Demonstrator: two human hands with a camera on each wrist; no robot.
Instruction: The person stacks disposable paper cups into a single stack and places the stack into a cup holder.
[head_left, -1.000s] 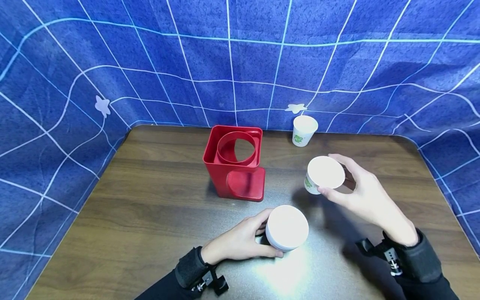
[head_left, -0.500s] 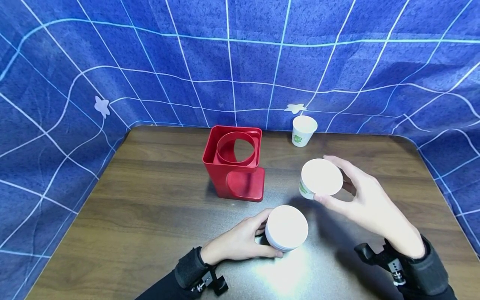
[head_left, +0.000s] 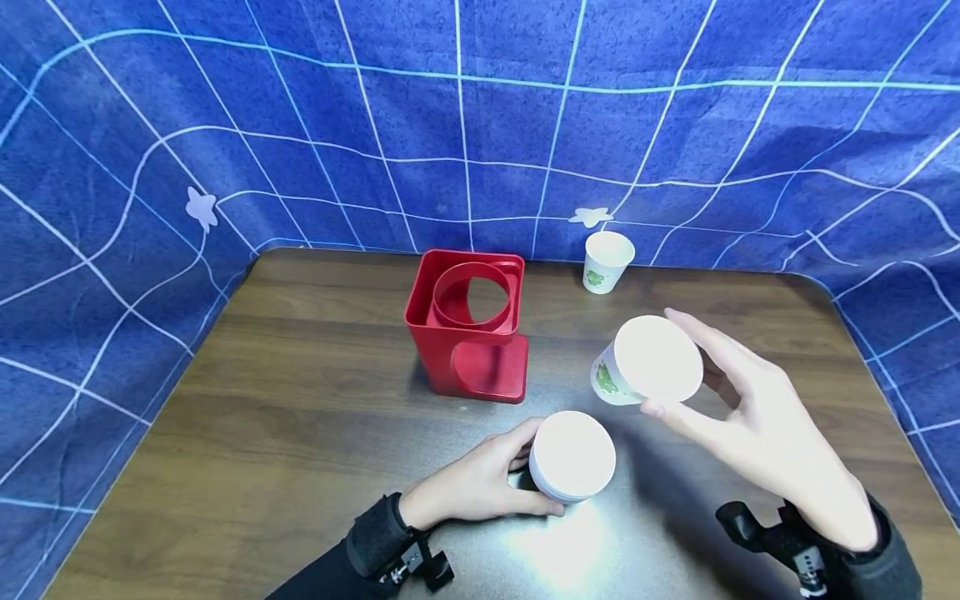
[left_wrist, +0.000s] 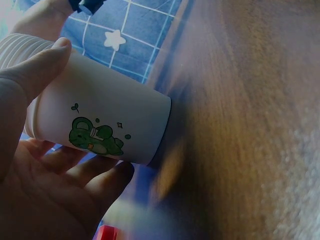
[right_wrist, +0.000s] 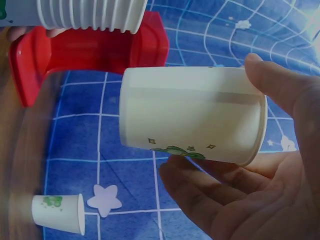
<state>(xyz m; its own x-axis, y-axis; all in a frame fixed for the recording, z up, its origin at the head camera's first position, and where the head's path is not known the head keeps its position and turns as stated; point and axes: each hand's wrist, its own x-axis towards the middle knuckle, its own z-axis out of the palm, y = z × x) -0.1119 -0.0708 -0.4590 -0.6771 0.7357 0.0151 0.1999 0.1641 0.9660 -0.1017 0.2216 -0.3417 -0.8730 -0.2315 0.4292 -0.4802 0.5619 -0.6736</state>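
My left hand [head_left: 527,472] rests on the wooden table [head_left: 300,400] and grips a stack of white paper cups [head_left: 573,454] around its side. In the left wrist view the bottom cup [left_wrist: 125,115] shows a green print, with thumb and fingers of the left hand [left_wrist: 92,107] curled round it. My right hand [head_left: 667,365] holds a single white paper cup [head_left: 609,379] in the air, tilted, to the right of the stack. The right wrist view shows this cup [right_wrist: 165,110] on its side between thumb and fingers of the right hand [right_wrist: 210,117].
A red square cup holder [head_left: 468,321] with a round opening stands mid-table behind the stack. One more paper cup [head_left: 606,260] stands upright at the table's far edge. Blue gridded cloth [head_left: 480,125] walls the table on all sides.
The right hand has lifted its cup slightly nearer and to the right, and tipped it so the printed side shows. The left hand and stack have stayed put.
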